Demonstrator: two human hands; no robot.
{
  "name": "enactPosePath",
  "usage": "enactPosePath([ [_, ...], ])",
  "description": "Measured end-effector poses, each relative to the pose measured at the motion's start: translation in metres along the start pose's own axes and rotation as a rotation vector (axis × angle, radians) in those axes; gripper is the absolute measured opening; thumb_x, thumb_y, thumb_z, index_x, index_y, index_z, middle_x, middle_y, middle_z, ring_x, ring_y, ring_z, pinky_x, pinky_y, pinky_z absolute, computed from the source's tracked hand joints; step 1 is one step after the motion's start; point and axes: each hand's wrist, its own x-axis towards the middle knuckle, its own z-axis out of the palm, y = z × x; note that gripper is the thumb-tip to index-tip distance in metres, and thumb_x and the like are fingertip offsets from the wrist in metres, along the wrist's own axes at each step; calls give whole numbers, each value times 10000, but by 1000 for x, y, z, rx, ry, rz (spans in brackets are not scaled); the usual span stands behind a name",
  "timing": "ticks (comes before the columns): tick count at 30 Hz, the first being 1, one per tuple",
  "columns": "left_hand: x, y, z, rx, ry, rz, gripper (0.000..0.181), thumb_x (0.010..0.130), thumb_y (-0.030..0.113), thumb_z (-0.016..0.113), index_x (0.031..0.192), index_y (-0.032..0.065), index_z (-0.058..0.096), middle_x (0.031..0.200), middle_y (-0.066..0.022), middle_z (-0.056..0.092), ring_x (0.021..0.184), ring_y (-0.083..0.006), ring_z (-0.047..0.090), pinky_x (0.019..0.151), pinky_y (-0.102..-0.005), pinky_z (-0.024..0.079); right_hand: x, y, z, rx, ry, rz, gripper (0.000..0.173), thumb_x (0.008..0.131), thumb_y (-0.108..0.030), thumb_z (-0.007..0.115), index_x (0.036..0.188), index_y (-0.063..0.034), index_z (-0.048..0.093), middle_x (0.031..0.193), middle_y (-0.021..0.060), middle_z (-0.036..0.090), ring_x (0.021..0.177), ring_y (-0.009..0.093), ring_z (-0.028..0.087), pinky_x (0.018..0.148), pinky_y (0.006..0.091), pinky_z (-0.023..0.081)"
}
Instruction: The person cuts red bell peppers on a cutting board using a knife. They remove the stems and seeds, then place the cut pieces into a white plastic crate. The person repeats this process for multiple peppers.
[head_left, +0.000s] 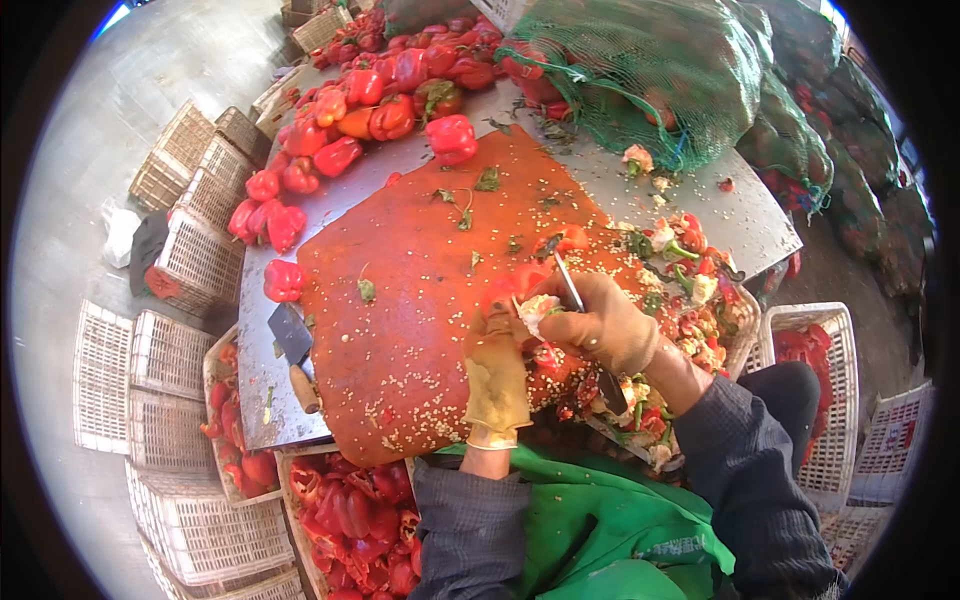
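My left hand, in a yellow glove, grips a red bell pepper over the orange mat. My right hand, in a tan glove, holds a small knife whose narrow metal blade points up and away from me. Between my two hands shows a pale, seedy pepper core, pinched by the right thumb. Part of the pepper is hidden behind my fingers. Just beyond it a piece of red pepper lies on the orange mat, which is strewn with seeds and leaf scraps.
Whole red peppers are heaped along the metal table. A green mesh sack stands behind. A cleaver lies left. Pepper cores pile up at right. Crates hold opened peppers; stacked crates stand left.
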Motion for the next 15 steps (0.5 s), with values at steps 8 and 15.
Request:
enactPosePath([
  [8,7,4,-6,-318,81,-57,431,1019,435,452,1042,48,640,893,-27,670,719,-118,632,588,-254,484,6,-10,-54,-689,511,-319,425,807,-186,739,1183,-11,646,818,28,664,691,101,595,652,290,507],
  [15,14,-23,-16,-68,155,111,369,1029,412,438,937,98,608,783,37,549,638,-82,489,523,-247,389,-1,2,9,-570,271,-166,264,827,-105,722,1085,-53,703,859,22,713,658,46,558,609,254,498],
])
